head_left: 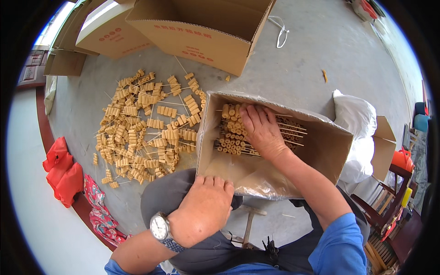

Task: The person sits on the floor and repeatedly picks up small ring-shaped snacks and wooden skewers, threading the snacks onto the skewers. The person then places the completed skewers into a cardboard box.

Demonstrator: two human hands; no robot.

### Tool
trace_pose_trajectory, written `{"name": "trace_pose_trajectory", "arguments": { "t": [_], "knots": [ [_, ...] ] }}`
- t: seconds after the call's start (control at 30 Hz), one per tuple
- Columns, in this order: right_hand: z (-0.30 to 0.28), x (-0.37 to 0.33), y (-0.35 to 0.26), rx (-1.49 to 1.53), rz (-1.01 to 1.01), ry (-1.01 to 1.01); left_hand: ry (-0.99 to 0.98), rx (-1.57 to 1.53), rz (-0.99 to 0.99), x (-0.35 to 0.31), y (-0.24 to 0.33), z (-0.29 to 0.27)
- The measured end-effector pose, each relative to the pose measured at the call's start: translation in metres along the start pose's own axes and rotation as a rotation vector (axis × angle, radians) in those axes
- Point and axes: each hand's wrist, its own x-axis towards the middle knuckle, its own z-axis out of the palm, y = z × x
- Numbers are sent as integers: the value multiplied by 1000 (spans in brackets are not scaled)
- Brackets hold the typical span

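Note:
An open cardboard box [321, 140] lined with clear plastic stands tilted in front of my knees. Inside lie skewers [231, 133] of tan, tube-shaped rolls threaded on thin wooden sticks, packed side by side. My right hand [263, 130] reaches into the box, its fingers close together and curled over the skewers; its fingertips are partly hidden among the rolls. My left hand [206, 201] is bent over the near left corner of the box, fingers hooked on its rim. A wristwatch [159, 227] sits on my left wrist.
A large heap of similar skewers [137, 133] spreads over the grey floor to the left. Bigger open cartons [197, 41] stand behind it. Red cloth [64, 172] lies by the left wall. A white plastic sack [355, 133] and a dark wooden chair [387, 201] are at right.

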Motion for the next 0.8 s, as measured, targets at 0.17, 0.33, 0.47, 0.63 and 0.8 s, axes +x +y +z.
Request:
{"name": "trace_pose_trajectory", "arguments": {
  "t": [0.17,0.33,0.47,0.63,0.8],
  "knots": [
    [36,-3,-2,14,56,-37,-89,-17,-19,3,5,-4],
    [89,-20,-2,58,126,-132,-128,-10,1,5,5,0],
    [105,-18,2,154,177,-143,-132,-21,-12,8,5,-1],
    [101,-7,20,412,81,-223,-72,6,-40,11,8,-2],
    [95,8,11,236,127,-422,-19,-14,-33,12,10,-5]
  ]
}}
